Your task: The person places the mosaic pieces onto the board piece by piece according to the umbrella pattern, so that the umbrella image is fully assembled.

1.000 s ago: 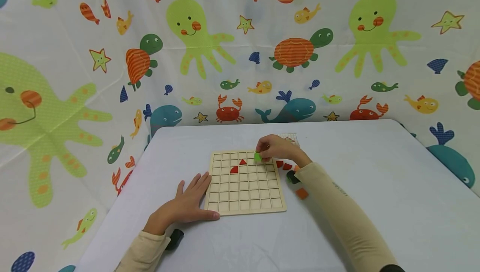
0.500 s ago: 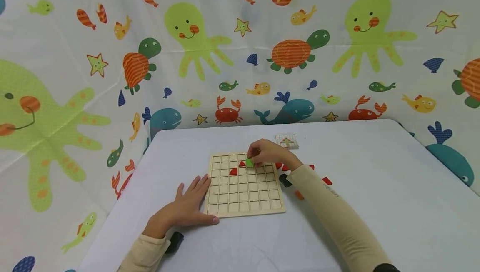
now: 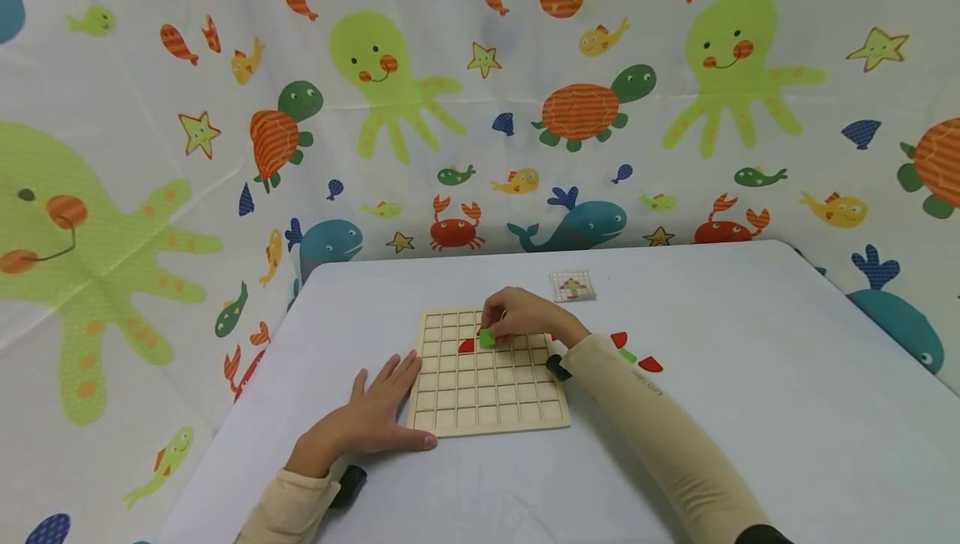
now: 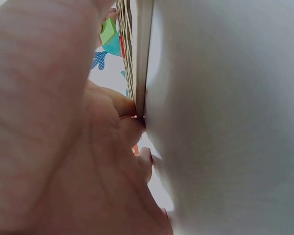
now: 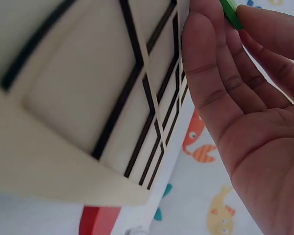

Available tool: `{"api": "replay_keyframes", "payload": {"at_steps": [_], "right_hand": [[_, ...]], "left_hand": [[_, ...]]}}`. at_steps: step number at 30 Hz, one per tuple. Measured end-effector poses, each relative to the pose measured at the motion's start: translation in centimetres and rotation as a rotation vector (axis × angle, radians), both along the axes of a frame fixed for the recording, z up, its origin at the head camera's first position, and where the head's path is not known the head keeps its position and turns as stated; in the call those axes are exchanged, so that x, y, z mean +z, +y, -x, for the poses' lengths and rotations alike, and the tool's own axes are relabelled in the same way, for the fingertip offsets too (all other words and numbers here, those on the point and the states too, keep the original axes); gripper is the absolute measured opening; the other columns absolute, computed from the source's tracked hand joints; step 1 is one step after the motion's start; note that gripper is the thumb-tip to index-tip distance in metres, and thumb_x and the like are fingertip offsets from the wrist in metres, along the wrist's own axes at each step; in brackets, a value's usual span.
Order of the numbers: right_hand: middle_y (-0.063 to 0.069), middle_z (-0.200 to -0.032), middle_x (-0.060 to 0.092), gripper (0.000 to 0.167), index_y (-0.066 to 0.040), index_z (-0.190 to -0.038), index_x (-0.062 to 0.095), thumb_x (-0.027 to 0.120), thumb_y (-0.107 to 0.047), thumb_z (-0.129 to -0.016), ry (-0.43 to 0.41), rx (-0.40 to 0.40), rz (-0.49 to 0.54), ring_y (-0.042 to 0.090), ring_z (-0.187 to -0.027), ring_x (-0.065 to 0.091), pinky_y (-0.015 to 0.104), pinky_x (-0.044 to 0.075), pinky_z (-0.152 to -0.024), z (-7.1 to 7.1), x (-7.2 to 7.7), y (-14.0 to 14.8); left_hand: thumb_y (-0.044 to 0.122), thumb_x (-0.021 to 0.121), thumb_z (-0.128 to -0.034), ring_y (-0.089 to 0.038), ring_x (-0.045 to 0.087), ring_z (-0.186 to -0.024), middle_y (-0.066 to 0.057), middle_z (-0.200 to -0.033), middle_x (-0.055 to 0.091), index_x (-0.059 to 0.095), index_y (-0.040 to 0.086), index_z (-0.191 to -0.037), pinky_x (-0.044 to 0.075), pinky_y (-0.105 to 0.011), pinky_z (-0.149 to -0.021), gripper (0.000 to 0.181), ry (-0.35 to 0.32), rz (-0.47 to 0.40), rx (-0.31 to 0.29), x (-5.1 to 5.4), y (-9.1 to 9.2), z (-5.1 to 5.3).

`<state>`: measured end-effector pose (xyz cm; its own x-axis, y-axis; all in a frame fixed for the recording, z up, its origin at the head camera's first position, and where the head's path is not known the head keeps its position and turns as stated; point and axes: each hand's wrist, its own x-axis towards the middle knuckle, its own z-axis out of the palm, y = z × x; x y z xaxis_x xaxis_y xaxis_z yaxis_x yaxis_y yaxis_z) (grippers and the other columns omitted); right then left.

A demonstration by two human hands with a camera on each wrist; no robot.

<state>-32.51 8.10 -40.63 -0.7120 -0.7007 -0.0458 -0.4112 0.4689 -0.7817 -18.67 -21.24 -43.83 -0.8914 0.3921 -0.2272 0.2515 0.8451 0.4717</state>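
My right hand [image 3: 517,312] pinches a green square tile [image 3: 487,337] over the upper part of a wooden grid board [image 3: 480,404]. In the right wrist view, only a corner of the green tile [image 5: 231,13] shows between thumb and fingers. Just left of it a red quarter-circle tile [image 3: 467,346] lies in a cell; the red triangle behind the fingers is mostly covered. With fingers spread, my left hand [image 3: 377,415] rests on the table against the board's left edge. The left wrist view shows those fingertips at the board's side [image 4: 143,58].
Beyond the board lies a small card [image 3: 572,286] printed with a gridded pattern. Right of the board, partly behind the right sleeve [image 3: 660,427], are loose red tiles [image 3: 650,364] and a green tile [image 3: 628,356]. A sea-animal cloth [image 3: 480,136] hangs behind the table.
My right hand has carried the green tile left and slightly nearer across the board, toward the red tiles. The card has come into fuller view. My left hand stays put.
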Motion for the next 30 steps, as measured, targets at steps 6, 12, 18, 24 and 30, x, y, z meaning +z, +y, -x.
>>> {"api": "replay_keyframes", "payload": {"at_steps": [6, 12, 18, 24, 30], "right_hand": [[0.004, -0.084, 0.07, 0.006, 0.001, -0.099, 0.074, 0.069, 0.005, -0.097, 0.023, 0.009, -0.036, 0.017, -0.071, 0.069, 0.03, 0.06, -0.07, -0.32, -0.41, -0.37], [0.002, -0.082, 0.069, 0.007, -0.001, -0.097, 0.074, 0.07, 0.005, -0.097, 0.069, 0.006, -0.059, 0.014, -0.069, 0.066, 0.028, 0.058, -0.068, -0.42, -0.39, -0.62], [0.001, -0.082, 0.068, 0.009, -0.002, -0.096, 0.075, 0.069, 0.005, -0.096, 0.093, 0.01, -0.059, 0.013, -0.068, 0.062, 0.027, 0.055, -0.067, -0.46, -0.55, -0.93], [0.0, -0.083, 0.068, 0.011, -0.004, -0.097, 0.076, 0.069, 0.004, -0.096, 0.112, -0.001, -0.079, 0.011, -0.068, 0.06, 0.025, 0.053, -0.068, -0.54, -0.81, -1.06], [0.0, -0.083, 0.069, 0.008, -0.004, -0.097, 0.075, 0.072, 0.003, -0.096, 0.11, -0.011, -0.09, 0.011, -0.072, 0.06, 0.026, 0.052, -0.072, -0.8, -0.58, -1.06]], "left_hand": [[0.065, 0.086, -0.08, -0.042, 0.003, -0.163, -0.016, -0.178, 0.015, 0.019, 0.003, -0.171, -0.007, -0.074, -0.12, 0.129, -0.007, -0.01, 0.003, -0.05, 0.11, -0.29], [0.067, 0.085, -0.0802, -0.041, 0.002, -0.163, -0.015, -0.178, 0.014, 0.019, 0.004, -0.171, -0.008, -0.073, -0.121, 0.129, 0.004, 0.007, 0.005, -0.09, 0.08, -0.15], [0.067, 0.085, -0.0802, -0.042, 0.002, -0.163, -0.016, -0.178, 0.014, 0.019, 0.003, -0.171, -0.007, -0.074, -0.12, 0.129, 0.007, 0.004, 0.001, -0.14, -0.12, 0.03], [0.069, 0.084, -0.0802, -0.042, 0.002, -0.163, -0.016, -0.178, 0.014, 0.019, 0.003, -0.171, -0.007, -0.074, -0.12, 0.13, 0.014, 0.005, -0.006, -0.19, -0.14, 0.11], [0.067, 0.085, -0.0798, -0.042, 0.004, -0.163, -0.017, -0.178, 0.015, 0.02, 0.003, -0.171, -0.006, -0.075, -0.12, 0.129, 0.021, -0.001, -0.004, -0.1, -0.09, 0.07]]}}
